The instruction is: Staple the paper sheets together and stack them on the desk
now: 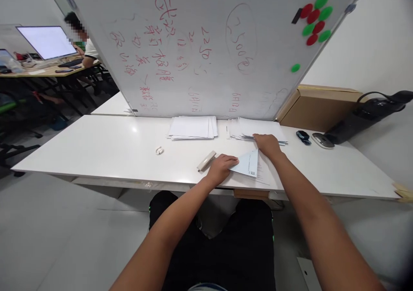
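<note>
My left hand (221,168) is closed on a pale blue folded sheet of paper (248,163), thumb on top, at the front of the white table. Small print and a square code show near the sheet's right corner. My right hand (268,145) reaches to the right stack of white papers (258,127), its fingers bent and pinching at the front edge; the fingertips are partly hidden. Just left of my left hand lies a beige, narrow tool (206,161) that looks like a stapler. Another stack of white papers (189,127) lies farther left.
A whiteboard (209,59) stands along the table's back edge. On the right are a cardboard box (318,108), a dark bottle (364,119), a watch (303,137) and a round grey object (322,140). A small white ring-shaped item (159,150) lies left. Another person (87,46) sits behind.
</note>
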Available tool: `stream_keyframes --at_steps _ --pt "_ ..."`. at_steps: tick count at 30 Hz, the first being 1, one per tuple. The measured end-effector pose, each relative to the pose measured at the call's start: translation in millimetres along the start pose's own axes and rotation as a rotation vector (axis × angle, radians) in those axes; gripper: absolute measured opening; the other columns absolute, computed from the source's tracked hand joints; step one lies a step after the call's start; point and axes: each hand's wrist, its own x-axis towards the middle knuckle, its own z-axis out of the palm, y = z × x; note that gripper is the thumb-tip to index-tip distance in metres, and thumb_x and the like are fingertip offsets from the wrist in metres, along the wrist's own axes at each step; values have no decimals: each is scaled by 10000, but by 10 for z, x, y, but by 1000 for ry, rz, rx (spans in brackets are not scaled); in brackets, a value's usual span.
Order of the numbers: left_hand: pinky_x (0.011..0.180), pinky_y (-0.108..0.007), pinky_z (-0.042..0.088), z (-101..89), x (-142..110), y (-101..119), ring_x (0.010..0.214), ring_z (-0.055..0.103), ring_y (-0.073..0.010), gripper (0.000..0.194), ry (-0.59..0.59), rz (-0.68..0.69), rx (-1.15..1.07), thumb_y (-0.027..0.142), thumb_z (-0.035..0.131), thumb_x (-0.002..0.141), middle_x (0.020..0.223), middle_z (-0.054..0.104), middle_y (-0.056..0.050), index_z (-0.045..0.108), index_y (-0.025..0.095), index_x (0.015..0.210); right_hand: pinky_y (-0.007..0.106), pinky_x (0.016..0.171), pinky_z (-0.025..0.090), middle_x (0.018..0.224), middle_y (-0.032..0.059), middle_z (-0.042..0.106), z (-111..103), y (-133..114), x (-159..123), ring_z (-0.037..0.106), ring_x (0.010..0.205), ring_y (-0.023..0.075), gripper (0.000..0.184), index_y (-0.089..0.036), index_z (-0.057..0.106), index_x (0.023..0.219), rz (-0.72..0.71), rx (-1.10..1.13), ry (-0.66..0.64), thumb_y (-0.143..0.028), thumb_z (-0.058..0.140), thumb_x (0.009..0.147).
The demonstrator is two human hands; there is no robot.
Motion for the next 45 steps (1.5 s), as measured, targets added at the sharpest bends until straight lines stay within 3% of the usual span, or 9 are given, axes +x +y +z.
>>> stream_keyframes --at_steps 5,11,14,17,21,31,36,41,45 --pt "856 -384 491 6 2 -6 997 607 -209 533 -20 -27 8 -80 436 671 1127 681 -57 686 207 1045 328 709 321 971 168 668 -20 -24 -61 575 889 256 400 -89 599 1174 5 3 74 -69 344 866" --pt "878 -385 486 31 -6 -33 1029 605 -216 499 13 -92 -33 -80 461 677 1118 684 -58 685 195 1027 318 681 311 890 135 657 -41 -30 -57 538 856 241 296 -108 653 991 -7 95 164 -138 378 883" --pt "897 -372 476 7 24 -40 1010 613 -210 360 46 -245 -71 -8 504 754 1075 691 -60 683 189 996 306 673 327 883 119 648 -45 -28 -56 531 851 231 230 -126 647 925 7 177 173 -188 432 874" --pt "867 -344 473 -52 62 -23 956 615 -212 179 70 -466 -72 138 546 827 991 691 -60 672 178 948 295 697 355 946 108 650 -56 -14 -58 548 873 220 254 -143 644 983 19 287 131 -263 437 899" --pt "819 -313 463 -109 85 9 915 605 -212 131 100 -628 -105 232 554 845 941 683 -49 650 181 920 292 694 365 989 97 656 -106 0 -76 574 866 213 320 -170 648 1015 15 310 57 -255 350 937" --pt "785 -304 447 -91 81 -13 872 599 -213 94 114 -623 -125 236 557 827 881 670 -43 628 184 861 305 633 332 845 120 635 -155 2 3 539 807 239 233 -146 621 834 24 193 170 -295 452 893" --pt "783 -303 446 -95 89 -10 868 597 -213 84 120 -623 -126 234 564 825 883 672 -49 627 182 843 295 673 351 925 102 659 -94 10 18 561 823 219 279 -164 631 917 -52 289 83 -273 374 928" --pt "798 -304 445 -82 89 -21 874 596 -211 82 114 -621 -127 232 566 823 883 673 -43 630 185 845 288 651 339 868 87 663 -94 36 7 565 782 209 291 -178 628 842 -49 302 12 -265 364 927" --pt "795 -304 448 -80 89 -23 880 597 -210 91 103 -634 -121 239 563 827 893 671 -41 631 188 859 306 637 326 808 109 626 -127 36 19 529 757 228 265 -168 589 775 22 271 141 -333 423 899"
